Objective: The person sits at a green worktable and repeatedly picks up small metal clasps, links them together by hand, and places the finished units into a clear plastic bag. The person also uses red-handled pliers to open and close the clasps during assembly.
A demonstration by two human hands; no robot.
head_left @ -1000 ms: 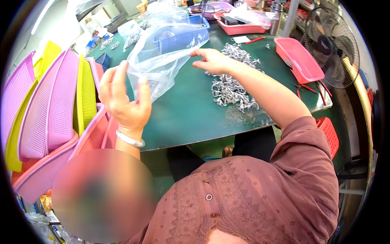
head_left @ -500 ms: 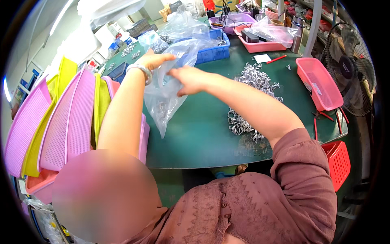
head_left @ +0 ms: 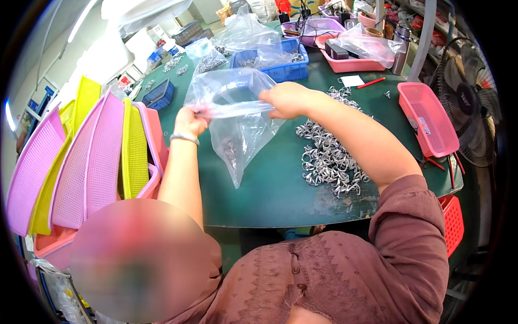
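A large clear plastic bag (head_left: 237, 129) is stretched between my two hands above the green table. My left hand (head_left: 191, 120), with a bracelet at its wrist, is closed on the bag's edge at the left. On the opposite side my right hand (head_left: 287, 100) pinches the same edge, drawing it into a taut band. The bag's pointed lower part hangs toward me, with a few small metal pieces showing dimly inside. To the right, below my right forearm, lies a pile of silvery curved metal pieces (head_left: 332, 154).
Stacked purple and yellow baskets (head_left: 102, 154) crowd the left side. A blue basket (head_left: 294, 69) of metal parts stands behind the bag. At right are a pink basket (head_left: 431, 140), pliers with red handles (head_left: 434, 163) and a fan (head_left: 467, 102). A red pen (head_left: 371, 82) lies beside white paper (head_left: 351, 81).
My hands have moved apart, spreading the bag's edge between them. The left hand has come down toward me, and the right has shifted rightward.
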